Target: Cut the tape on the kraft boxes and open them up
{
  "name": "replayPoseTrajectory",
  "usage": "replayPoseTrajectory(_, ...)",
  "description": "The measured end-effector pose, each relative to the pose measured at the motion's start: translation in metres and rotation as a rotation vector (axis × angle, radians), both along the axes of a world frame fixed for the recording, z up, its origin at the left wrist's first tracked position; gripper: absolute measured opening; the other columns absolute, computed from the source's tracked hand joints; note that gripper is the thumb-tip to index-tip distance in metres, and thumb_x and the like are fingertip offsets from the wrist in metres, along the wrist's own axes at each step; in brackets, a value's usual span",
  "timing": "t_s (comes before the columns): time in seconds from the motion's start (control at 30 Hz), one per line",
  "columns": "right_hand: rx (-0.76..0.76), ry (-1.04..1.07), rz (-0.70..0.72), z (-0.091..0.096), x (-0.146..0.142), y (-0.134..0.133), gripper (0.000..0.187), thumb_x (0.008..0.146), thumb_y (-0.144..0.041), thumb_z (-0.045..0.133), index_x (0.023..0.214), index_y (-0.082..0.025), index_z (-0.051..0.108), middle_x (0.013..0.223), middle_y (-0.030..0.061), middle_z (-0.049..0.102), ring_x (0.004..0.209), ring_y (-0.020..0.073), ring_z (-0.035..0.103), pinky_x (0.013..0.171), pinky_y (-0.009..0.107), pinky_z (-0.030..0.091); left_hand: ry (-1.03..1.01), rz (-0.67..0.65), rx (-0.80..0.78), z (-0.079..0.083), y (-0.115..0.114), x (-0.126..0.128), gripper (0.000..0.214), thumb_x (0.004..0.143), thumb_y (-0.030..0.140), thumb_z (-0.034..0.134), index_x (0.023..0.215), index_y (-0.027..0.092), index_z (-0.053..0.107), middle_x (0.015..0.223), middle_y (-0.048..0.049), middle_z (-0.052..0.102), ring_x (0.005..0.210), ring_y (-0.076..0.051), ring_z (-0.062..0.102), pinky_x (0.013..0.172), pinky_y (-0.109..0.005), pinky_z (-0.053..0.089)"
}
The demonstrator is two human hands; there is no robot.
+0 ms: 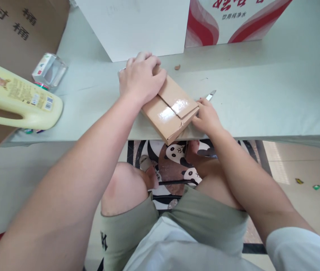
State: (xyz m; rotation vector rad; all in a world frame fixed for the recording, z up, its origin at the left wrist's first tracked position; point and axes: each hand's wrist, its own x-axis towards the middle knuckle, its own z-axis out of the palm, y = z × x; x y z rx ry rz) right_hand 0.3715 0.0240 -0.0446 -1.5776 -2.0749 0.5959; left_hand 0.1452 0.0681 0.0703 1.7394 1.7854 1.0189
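A small brown cardboard box [164,113] lies tilted at the table's front edge, one corner jutting past it. Clear shiny tape crosses the seam between its flaps, and its near right end looks slightly torn. My left hand [141,77] is closed over the box's far left end, fingers bent over the edge. My right hand [208,117] is closed at the box's right end, close to the taped flap. From its fingers a small knife [211,95] sticks out, silver blade pointing away from me; its handle is mostly hidden in the hand.
A plain white box [137,30] and a red-and-white carton [233,22] stand at the back of the pale green tablecloth [289,86]. On the left are a yellow jug [15,98], a clear plastic container [49,71] and a large brown carton [21,34].
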Motion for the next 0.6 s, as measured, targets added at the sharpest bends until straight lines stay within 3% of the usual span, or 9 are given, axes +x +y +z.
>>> replayPoseTrajectory(0.07, -0.02, -0.016, 0.0, 0.001, -0.003, -0.002, 0.026, 0.093, -0.027, 0.051, 0.103, -0.018, 0.073, 0.129, 0.0215, 0.068, 0.143, 0.0415, 0.051, 0.12, 0.063, 0.038, 0.027, -0.004, -0.033, 0.002, -0.001, 0.002, 0.021, 0.069, 0.035, 0.083, 0.084, 0.034, 0.069, 0.129, -0.0025, 0.068, 0.135, -0.04, 0.038, 0.119, -0.058, 0.022)
replayPoseTrajectory(0.17, -0.038, -0.041, -0.029, 0.004, -0.006, -0.006, 0.027, 0.093, -0.026, 0.051, 0.105, -0.02, 0.074, 0.139, 0.0197, 0.067, 0.152, 0.0458, 0.042, 0.12, 0.071, 0.031, 0.087, 0.032, -0.073, 0.01, -0.006, 0.006, 0.031, 0.077, 0.026, 0.079, 0.106, 0.032, 0.069, 0.147, -0.0012, 0.059, 0.14, -0.035, 0.039, 0.12, -0.058, 0.022)
replayPoseTrajectory(0.23, -0.035, -0.04, -0.029, 0.007, -0.007, -0.01, 0.028, 0.091, -0.023, 0.052, 0.106, -0.02, 0.075, 0.142, 0.0182, 0.067, 0.154, 0.0457, 0.041, 0.121, 0.071, 0.029, 0.084, 0.069, -0.03, 0.014, -0.009, 0.005, 0.038, 0.083, 0.022, 0.074, 0.119, 0.029, 0.064, 0.153, -0.0039, 0.052, 0.141, -0.031, 0.043, 0.121, -0.053, 0.026)
replayPoseTrajectory(0.3, -0.021, -0.017, -0.024, 0.009, -0.007, -0.014, 0.028, 0.09, -0.023, 0.051, 0.105, -0.022, 0.075, 0.14, 0.0158, 0.069, 0.153, 0.0446, 0.043, 0.122, 0.071, 0.029, 0.02, 0.097, 0.062, 0.013, -0.013, -0.003, 0.034, 0.088, 0.023, 0.072, 0.12, 0.026, 0.06, 0.15, -0.0074, 0.051, 0.139, -0.027, 0.046, 0.121, -0.046, 0.03)
replayPoseTrajectory(0.43, -0.008, 0.064, -0.008, 0.018, -0.01, -0.023, 0.032, 0.095, -0.028, 0.045, 0.089, -0.025, 0.076, 0.127, 0.0111, 0.076, 0.149, 0.0413, 0.049, 0.124, 0.07, 0.027, -0.105, 0.065, 0.273, -0.001, -0.025, -0.034, 0.035, 0.091, 0.04, 0.072, 0.12, 0.026, 0.056, 0.144, -0.01, 0.052, 0.144, -0.025, 0.039, 0.125, -0.04, 0.03)
replayPoseTrajectory(0.53, -0.057, 0.159, 0.047, 0.028, -0.014, -0.031, 0.042, 0.099, -0.038, 0.04, 0.08, -0.023, 0.074, 0.119, 0.0104, 0.078, 0.147, 0.0408, 0.051, 0.128, 0.071, 0.02, -0.132, 0.071, 0.364, -0.016, -0.043, -0.059, 0.043, 0.09, 0.047, 0.069, 0.124, 0.025, 0.056, 0.14, -0.011, 0.053, 0.139, -0.027, 0.045, 0.127, -0.04, 0.028)
replayPoseTrajectory(0.6, -0.136, 0.268, 0.146, 0.035, -0.016, -0.037, 0.044, 0.101, -0.048, 0.041, 0.083, -0.023, 0.073, 0.115, 0.0105, 0.078, 0.138, 0.0394, 0.058, 0.126, 0.069, 0.028, -0.16, 0.105, 0.417, -0.029, -0.055, -0.073, 0.05, 0.082, 0.044, 0.073, 0.124, 0.025, 0.054, 0.133, -0.0099, 0.054, 0.136, -0.03, 0.049, 0.124, -0.045, 0.033)
